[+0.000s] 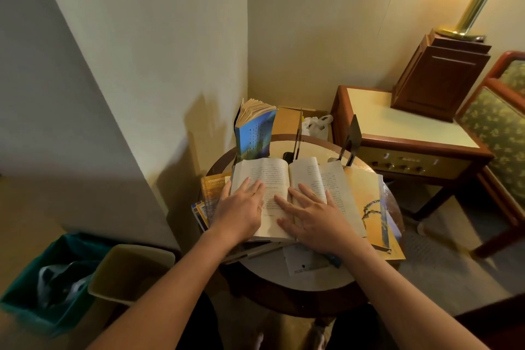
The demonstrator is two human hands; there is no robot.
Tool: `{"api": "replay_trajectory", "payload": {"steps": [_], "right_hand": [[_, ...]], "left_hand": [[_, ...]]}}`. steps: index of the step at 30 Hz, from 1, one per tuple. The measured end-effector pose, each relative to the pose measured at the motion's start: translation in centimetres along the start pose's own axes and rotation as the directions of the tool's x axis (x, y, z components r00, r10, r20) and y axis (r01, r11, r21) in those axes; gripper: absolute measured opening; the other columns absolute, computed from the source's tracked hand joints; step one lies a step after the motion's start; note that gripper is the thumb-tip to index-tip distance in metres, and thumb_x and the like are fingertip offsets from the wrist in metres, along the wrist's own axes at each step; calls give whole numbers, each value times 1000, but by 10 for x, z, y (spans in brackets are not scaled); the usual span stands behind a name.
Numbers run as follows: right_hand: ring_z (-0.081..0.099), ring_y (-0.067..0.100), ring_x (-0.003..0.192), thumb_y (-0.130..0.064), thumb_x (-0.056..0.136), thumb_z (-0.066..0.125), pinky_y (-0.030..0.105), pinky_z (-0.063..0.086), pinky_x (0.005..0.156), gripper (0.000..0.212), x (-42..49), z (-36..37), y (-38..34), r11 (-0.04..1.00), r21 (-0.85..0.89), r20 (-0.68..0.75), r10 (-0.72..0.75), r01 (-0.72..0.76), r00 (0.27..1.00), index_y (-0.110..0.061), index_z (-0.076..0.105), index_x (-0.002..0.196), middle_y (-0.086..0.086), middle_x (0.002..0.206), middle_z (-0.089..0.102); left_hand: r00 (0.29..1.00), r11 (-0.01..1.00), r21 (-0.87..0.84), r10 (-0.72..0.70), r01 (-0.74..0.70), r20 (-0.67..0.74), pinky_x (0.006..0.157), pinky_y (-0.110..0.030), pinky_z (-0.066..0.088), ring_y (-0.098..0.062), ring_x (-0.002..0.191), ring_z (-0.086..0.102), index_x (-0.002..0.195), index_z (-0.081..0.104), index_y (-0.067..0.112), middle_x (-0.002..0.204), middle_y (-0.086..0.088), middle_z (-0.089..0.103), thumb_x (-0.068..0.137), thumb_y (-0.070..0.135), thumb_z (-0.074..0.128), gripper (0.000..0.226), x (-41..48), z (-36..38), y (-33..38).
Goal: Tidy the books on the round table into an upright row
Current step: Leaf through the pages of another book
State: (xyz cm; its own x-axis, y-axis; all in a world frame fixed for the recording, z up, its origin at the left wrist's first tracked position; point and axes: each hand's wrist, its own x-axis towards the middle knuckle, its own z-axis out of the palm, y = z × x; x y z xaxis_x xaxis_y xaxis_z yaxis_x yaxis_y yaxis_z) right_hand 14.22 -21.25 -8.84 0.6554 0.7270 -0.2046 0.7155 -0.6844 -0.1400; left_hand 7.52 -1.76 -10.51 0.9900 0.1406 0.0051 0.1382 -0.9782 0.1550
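— Round worktop (267,278): where is the open book (271,175) lying?
— Centre; you are pressing left grip (241,212) and right grip (315,219) flat on it, fingers straight. 1 blue book (253,136) is standing behind.

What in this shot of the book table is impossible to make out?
Head view, open book: print too small and blurred to read.
Head view, yellow books: the open book and left hand cover them, so their number is unclear.
Head view, papers: partly hidden under the right hand and forearm.
Head view, blue book: cover text too small.
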Motion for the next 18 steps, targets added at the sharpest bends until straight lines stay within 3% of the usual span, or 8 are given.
{"api": "replay_trajectory", "payload": {"steps": [4,12,18], "right_hand": [[-12,13,154,-73,97,17,59,-8,122,62,1,4,3,1000,7,-22,-5,5,1000,-54,6,155,-9,169,4],[-12,12,154,-73,98,15,62,-5,121,61,3,8,3,999,32,-38,9,-8,999,-53,6,155,-9,169,5],[-14,12,154,-71,98,16,61,-9,121,62,3,9,-4,997,58,-43,47,-44,998,-52,4,156,-10,169,2]], "left_hand": [[997,998,65,-6,1,74,125,-53,2,-17,156,8,161,15,21,168,5,16,108,30,24,55,18,-2,3],[996,999,31,-29,27,83,125,-53,-1,-16,156,6,161,11,20,169,4,13,102,21,36,64,68,5,5],[998,996,-68,-47,51,51,123,-49,-7,-14,156,0,162,5,17,169,3,5,106,29,29,61,15,13,16]]}}
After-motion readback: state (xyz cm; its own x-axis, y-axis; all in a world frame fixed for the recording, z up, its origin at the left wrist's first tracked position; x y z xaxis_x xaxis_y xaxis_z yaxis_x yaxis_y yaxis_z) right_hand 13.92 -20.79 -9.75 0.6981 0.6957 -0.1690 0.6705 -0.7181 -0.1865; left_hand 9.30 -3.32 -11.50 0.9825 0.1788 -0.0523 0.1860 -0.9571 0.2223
